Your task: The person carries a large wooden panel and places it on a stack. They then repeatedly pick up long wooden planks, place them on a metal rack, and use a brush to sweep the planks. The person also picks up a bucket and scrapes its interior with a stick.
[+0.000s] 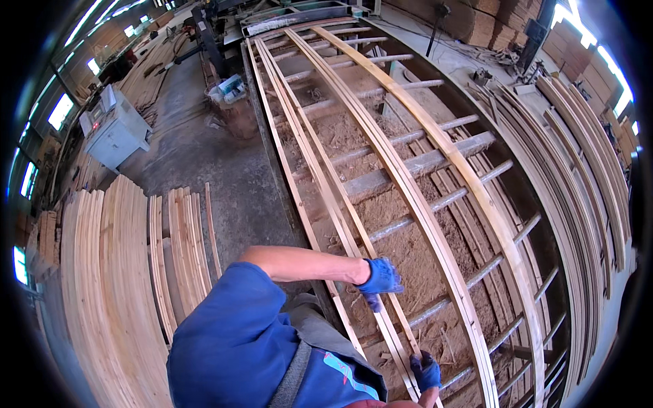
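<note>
My left hand (382, 277), in a blue glove, reaches over long, narrow wooden strips (350, 238) that lie lengthwise on a frame of metal rollers (391, 229). Its fingers point right across the strips, slightly blurred, with the thumb apart and lower down. Closer to me, my right hand (426, 372), also in a blue glove, closes around the near end of one thin strip (408, 333). Further right on the rollers lie a tight bundle of strips (408, 183) and a wider, yellowish board (469, 175).
Stacked boards (115, 285) stand at my left, with several loose strips beside them. A pale control cabinet (115, 129) stands at the far left. Long strips (558, 177) are piled along the right. Sawdust (401, 272) covers the ground under the rollers. Machinery (299, 22) is at the far end.
</note>
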Motion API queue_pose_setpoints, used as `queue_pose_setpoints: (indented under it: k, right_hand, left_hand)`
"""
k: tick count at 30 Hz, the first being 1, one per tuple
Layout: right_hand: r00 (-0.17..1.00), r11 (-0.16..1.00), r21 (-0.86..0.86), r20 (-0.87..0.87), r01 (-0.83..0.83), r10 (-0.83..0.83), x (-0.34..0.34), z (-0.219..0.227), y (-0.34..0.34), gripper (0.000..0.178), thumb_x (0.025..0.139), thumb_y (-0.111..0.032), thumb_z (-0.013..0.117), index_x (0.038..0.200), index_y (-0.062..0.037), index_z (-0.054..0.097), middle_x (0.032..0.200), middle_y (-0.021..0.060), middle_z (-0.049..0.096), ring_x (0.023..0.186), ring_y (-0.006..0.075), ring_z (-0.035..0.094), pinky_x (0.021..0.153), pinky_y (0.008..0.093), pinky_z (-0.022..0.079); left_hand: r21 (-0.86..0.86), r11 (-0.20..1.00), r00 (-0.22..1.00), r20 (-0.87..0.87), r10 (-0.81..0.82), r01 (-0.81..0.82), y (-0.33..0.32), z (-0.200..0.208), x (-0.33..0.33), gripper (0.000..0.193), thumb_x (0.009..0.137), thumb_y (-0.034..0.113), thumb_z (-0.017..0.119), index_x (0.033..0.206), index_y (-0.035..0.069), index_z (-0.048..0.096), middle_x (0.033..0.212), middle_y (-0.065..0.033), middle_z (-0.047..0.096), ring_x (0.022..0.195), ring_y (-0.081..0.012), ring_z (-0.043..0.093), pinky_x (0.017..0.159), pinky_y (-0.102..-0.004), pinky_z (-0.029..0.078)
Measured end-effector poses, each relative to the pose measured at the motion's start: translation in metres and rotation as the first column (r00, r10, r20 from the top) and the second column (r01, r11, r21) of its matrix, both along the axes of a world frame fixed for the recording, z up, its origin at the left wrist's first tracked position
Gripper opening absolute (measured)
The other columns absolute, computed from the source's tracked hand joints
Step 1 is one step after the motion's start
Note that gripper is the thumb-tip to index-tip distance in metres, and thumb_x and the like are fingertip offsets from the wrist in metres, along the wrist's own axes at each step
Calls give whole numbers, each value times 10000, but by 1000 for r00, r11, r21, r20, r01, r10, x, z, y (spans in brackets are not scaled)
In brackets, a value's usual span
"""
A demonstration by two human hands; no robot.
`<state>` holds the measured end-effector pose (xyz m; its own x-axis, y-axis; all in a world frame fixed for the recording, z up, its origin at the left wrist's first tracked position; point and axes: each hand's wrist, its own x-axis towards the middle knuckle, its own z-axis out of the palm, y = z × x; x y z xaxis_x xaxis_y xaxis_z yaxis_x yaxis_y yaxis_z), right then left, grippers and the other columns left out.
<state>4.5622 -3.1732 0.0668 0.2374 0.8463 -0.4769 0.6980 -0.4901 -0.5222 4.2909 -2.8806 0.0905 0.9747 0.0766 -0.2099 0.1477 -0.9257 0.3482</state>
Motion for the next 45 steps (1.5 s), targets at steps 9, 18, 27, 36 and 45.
queue_pose_setpoints:
  k: [9,18,27,36,45]
  right_hand:
    - [836,994,-41,-539,98,-105,49,-47,7,315,911,-323,596,901,-17,670,735,-32,614,672,72,533,588,256,446]
    - [978,984,171,-206,47,-11,83,-40,49,244,912,-239,593,922,-9,672,806,35,664,746,118,577,677,289,478]
    - [814,938,60,517,-342,264,27,7,72,255,789,-357,651,848,-111,689,817,154,658,800,330,634,683,434,495]
    - [929,991,121,354,65,-104,56,43,54,240,871,-320,574,876,-91,644,786,167,613,723,383,587,605,440,482]
    - [800,992,27,589,121,-114,128,36,55,688,637,-438,762,1210,-117,557,1153,150,591,1081,319,572,899,526,448]
  left_hand:
    - [213,975,992,-119,-40,65,7,-3,-20,763,658,419,753,1301,125,466,1078,-110,588,1021,-278,576,837,-459,456]
    - [265,961,996,-27,89,-78,41,-16,28,772,727,398,703,1358,82,391,1284,-162,499,1196,-306,491,1022,-504,371]
    - [544,801,944,322,77,-250,36,-49,-9,955,724,524,634,1462,95,205,1511,-240,179,1370,-390,271,1107,-583,172]
    - [34,985,958,240,154,-167,30,12,28,459,638,240,778,1049,100,630,985,-132,635,918,-321,597,837,-450,450]
    - [183,972,982,145,120,-145,31,-25,22,781,599,255,825,1277,57,492,1188,-187,559,1108,-344,518,985,-447,366]
